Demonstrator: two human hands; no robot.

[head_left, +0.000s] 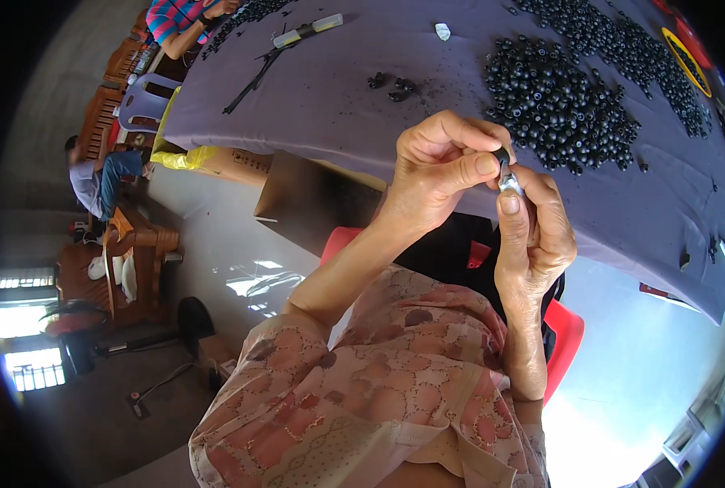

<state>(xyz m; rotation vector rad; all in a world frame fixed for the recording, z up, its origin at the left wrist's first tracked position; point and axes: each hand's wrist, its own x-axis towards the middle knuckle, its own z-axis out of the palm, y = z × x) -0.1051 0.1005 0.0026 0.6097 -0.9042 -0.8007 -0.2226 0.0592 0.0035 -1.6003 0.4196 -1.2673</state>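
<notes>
My left hand [440, 163] pinches a small black ring-shaped piece [502, 154] between thumb and forefinger, just above the table's near edge. My right hand [537, 232] comes up from below and presses a small silvery metal part [509, 183] against that black piece. Both hands meet fingertip to fingertip. A large heap of small black round pieces [558, 98] lies on the purple cloth just beyond my hands.
The purple-covered table [338, 89] also bears a second strip of black pieces [623, 41], three loose ones [393, 85], thin black sticks [253, 77] and a pale tube [307, 31]. A person in a striped shirt [179, 20] works at the far end; another sits by wooden furniture [94, 175]. A red stool [566, 333] is below.
</notes>
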